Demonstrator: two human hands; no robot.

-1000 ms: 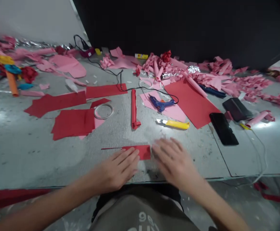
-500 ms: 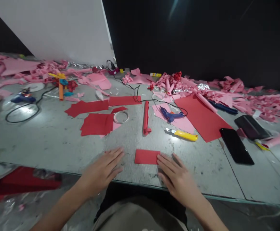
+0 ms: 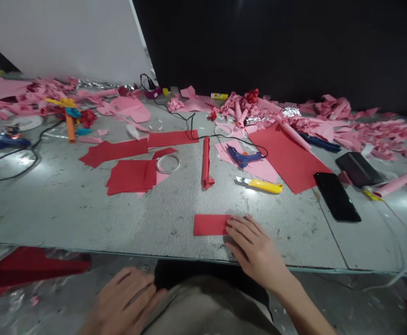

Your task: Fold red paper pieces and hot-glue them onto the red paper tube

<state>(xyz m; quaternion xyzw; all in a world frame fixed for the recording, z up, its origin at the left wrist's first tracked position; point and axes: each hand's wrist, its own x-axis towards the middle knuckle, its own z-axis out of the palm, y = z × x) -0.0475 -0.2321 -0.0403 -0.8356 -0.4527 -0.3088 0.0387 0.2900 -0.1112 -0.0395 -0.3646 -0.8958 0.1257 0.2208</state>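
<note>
A small red paper rectangle point(image 3: 210, 225) lies flat near the front edge of the table. Fingertips of my right hand point(image 3: 255, 249) rest on its right end, with the fingers stretched out. Below the table edge, in front of my lap, my left hand point(image 3: 128, 295) hangs with loosely bent fingers and nothing visible in it. Beyond the rectangle lies a rolled red paper tube point(image 3: 206, 163) with a crumpled near end. A yellow utility knife point(image 3: 264, 186) with its blade out is to the right of the tube, and a blue glue gun point(image 3: 243, 157) rests behind the knife on pink paper.
On the left are a stack of red paper pieces point(image 3: 130, 177) and a tape roll point(image 3: 168, 163). A large red sheet point(image 3: 290, 158), a black phone point(image 3: 336, 196) and a dark case point(image 3: 359, 168) lie to the right. Pink paper scraps point(image 3: 332, 109) line the back; a black cord point(image 3: 224, 137) crosses the middle.
My left hand has left the tabletop, moving down and toward me past the edge. My right hand stays at the red rectangle's right end. The view has shifted slightly.
</note>
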